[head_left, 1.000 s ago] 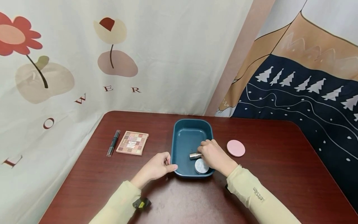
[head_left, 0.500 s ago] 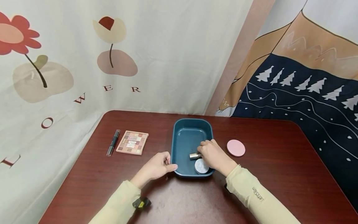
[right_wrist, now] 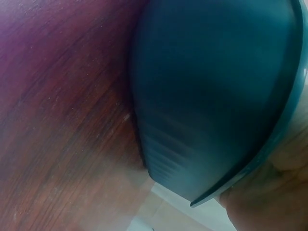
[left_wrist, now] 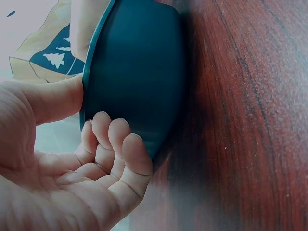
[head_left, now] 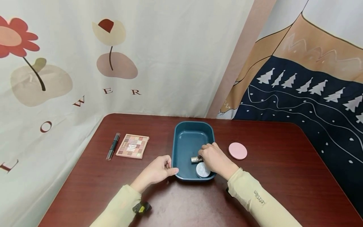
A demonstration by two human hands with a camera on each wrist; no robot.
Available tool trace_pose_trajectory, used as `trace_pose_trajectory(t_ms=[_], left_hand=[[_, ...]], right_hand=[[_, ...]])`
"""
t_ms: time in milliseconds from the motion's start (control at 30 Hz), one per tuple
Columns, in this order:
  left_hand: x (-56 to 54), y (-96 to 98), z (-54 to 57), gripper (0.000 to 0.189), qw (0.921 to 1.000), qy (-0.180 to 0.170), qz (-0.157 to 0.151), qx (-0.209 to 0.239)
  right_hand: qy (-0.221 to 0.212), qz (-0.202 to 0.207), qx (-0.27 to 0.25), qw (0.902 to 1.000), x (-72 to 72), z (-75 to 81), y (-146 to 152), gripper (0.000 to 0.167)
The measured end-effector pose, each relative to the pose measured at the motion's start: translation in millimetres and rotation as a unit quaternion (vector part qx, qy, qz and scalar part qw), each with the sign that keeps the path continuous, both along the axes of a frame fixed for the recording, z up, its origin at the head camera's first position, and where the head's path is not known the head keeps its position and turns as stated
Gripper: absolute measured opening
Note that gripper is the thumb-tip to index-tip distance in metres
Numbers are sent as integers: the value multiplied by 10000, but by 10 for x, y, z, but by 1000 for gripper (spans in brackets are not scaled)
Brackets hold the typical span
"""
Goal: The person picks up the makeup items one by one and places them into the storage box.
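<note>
A deep blue rectangular tray (head_left: pixel 187 143) with rounded corners stands on the table. At its near left corner my left hand (head_left: pixel 157 171) holds the rim; in the left wrist view the thumb lies on the rim and the curled fingers (left_wrist: pixel 137 154) are against the outer wall. Reaching over the right rim, my right hand (head_left: pixel 217 160) holds a shiny silver lipstick (head_left: pixel 195 160) low inside the tray, its other end hidden by the fingers. A round white marbled case (head_left: pixel 202 170) lies just below it in the near right corner. The right wrist view mostly shows the tray's outer wall (right_wrist: pixel 202 96).
On the left of the brown table (head_left: pixel 266 189) lie an eyeshadow palette (head_left: pixel 132 146) and a dark double-ended makeup stick (head_left: pixel 113 146). To the tray's right is a round pink compact (head_left: pixel 238 151). Printed curtains (head_left: pixel 173 63) hang behind the table's far edge.
The head view has shifted slightly. Both hands keep their places at the tray, and the light on the lipstick's silver end looks a little different.
</note>
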State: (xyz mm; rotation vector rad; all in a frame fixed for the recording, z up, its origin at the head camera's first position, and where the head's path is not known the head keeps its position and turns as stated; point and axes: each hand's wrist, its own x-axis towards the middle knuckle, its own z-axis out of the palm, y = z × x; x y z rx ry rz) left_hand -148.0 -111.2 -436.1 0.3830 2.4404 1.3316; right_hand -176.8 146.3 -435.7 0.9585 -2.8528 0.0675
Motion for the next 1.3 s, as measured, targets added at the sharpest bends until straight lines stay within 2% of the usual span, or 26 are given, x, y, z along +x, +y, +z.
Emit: trace_pose_trajectory(t_ms=[267,533,733,1000,1300], left_hand=[[-6,-2,-16,36,10000,77,-29,-8],[-7,-4,-13,35,10000,48,-44,13],[-3,-5,0,35,10000,7,-45,13],[-4,-5,-15,35,10000,-42,-36,26],[-8,-4,-12,35,10000,2,-49,4]], right_hand=[[262,190,-213,9992,7,-6,33,13],[556,334,-675,9956,16,3,82,11],[676,101,-1039,9922,22,17,136,21],[683,-197,-1528,9857,58,36,213,24],[761,-453,-1774,9801,58,27,366,27]])
